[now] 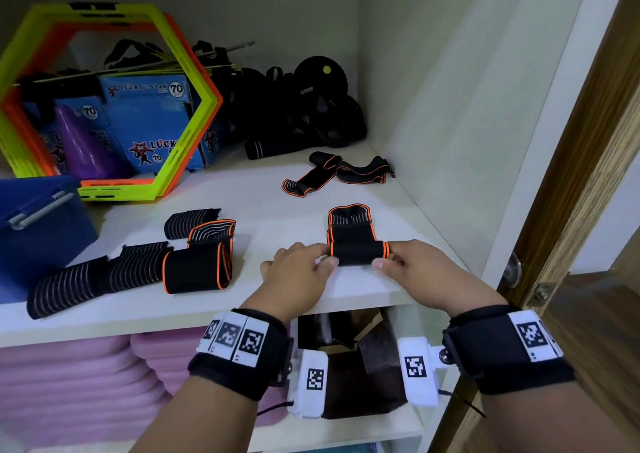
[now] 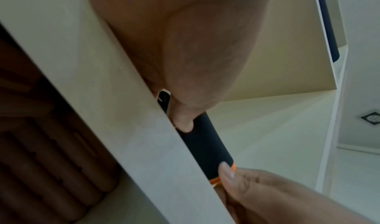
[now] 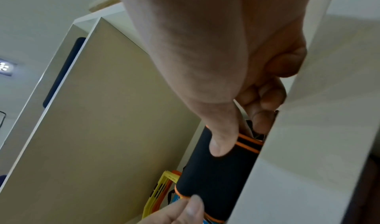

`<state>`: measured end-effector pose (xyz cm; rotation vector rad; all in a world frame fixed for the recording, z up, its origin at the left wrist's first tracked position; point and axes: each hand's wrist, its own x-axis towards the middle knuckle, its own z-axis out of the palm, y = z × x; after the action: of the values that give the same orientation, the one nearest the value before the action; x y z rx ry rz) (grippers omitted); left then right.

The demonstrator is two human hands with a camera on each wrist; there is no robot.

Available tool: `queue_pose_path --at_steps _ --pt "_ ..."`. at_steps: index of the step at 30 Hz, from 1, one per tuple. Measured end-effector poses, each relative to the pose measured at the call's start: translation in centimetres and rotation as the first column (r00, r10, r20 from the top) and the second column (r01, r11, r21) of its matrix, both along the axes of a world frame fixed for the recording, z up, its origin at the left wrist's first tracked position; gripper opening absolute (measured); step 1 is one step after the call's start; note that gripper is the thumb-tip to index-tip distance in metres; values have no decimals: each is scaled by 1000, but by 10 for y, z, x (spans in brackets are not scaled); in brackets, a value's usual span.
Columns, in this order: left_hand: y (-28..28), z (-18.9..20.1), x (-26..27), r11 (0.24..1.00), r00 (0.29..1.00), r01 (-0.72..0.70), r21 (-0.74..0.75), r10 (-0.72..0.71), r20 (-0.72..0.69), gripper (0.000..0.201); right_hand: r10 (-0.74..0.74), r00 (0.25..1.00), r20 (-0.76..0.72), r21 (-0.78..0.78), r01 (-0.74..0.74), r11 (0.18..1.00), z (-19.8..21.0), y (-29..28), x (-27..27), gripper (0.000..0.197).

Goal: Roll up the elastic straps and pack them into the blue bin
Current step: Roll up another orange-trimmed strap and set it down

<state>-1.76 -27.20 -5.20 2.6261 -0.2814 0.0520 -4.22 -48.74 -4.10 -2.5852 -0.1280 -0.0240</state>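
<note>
A black elastic strap with orange edging (image 1: 353,241) lies near the shelf's front edge, its near end rolled into a tube (image 2: 205,146) (image 3: 205,175). My left hand (image 1: 301,272) pinches the tube's left end. My right hand (image 1: 412,269) pinches its right end. The strap's far end lies flat behind the roll. The blue bin (image 1: 38,231) stands at the shelf's left edge. Another orange-edged strap (image 1: 332,172) lies unrolled farther back. More straps (image 1: 201,262), loosely folded, lie between the bin and my hands, beside black ones with grey stripes (image 1: 90,283).
Yellow-green and orange hexagon frames (image 1: 187,117) lean at the back left over blue boxes (image 1: 152,130). Black exercise gear (image 1: 311,106) fills the back corner. The cupboard side wall (image 1: 467,106) and a wooden door (image 1: 588,175) stand to the right. Pink mats (image 1: 86,383) lie on the shelf below.
</note>
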Motion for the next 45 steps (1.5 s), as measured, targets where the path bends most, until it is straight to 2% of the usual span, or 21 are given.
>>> queue_pose_path --at_steps 2,7,11,15,17,18,19,21,22,24,25,26,29,33,37,40,41,42,43,45 --pt "-7 -1 3 998 998 -56 13 56 -4 35 -73 997 6 16 73 997 1 3 6 38" --pt "-20 1 5 985 986 -169 -37 169 0 48 -158 987 33 13 158 987 -5 6 15 48" --pt "-27 2 7 973 973 -229 -5 229 8 52 -215 975 57 -3 216 976 -4 13 8 55" --pt "-26 2 10 972 972 -231 -40 232 43 51 -259 960 105 41 256 966 -5 17 3 48" --pt "-23 -1 11 972 972 -183 -145 201 124 39 -279 944 173 207 242 948 -5 18 0 31" --pt "-23 -1 10 963 971 -147 -224 184 153 32 -296 936 191 354 216 910 -4 18 -4 24" --pt "-24 0 7 948 972 -108 -298 164 168 30 -303 939 163 503 185 844 0 20 -9 26" --pt "-30 7 -5 894 988 -67 -442 122 96 41 -246 967 70 742 114 661 0 19 -16 33" --pt "-34 11 -11 860 994 -58 -507 95 48 46 -200 979 41 795 90 600 -3 19 -16 39" --pt "-41 16 -19 793 1000 -15 -609 14 -6 39 -116 993 -11 820 75 568 -9 18 -14 66" --pt "-44 18 -23 761 999 6 -649 -31 -26 36 -89 996 -31 806 78 587 -12 17 -12 78" --pt "-45 18 -25 733 996 22 -680 -71 -44 40 -52 998 -21 792 48 608 -15 18 -11 81" --pt "-47 14 -29 704 991 33 -709 -116 -69 61 29 999 35 772 -45 634 -9 24 -21 73" --pt "-53 11 -35 692 983 15 -722 -142 -115 65 96 994 54 794 -101 599 -10 30 -27 63" --pt "-50 9 -35 721 981 47 -691 -162 -103 66 211 976 47 806 -162 569 -14 30 -23 71" --pt "-37 5 -29 718 983 80 -691 -172 -65 63 308 949 64 822 -225 523 -7 24 -20 53" --pt "-31 4 -28 724 981 89 -684 -184 -67 60 330 942 60 809 -240 537 -2 23 -20 44" --pt "-26 5 -29 736 978 95 -670 -195 -76 56 327 944 48 773 -243 586 4 23 -19 36" --pt "-20 6 -30 753 977 98 -651 -197 -82 53 293 955 39 708 -233 667 7 23 -16 31" --pt "-11 12 -37 796 985 88 -599 -160 -67 47 198 979 43 486 -194 852 9 25 -5 41"
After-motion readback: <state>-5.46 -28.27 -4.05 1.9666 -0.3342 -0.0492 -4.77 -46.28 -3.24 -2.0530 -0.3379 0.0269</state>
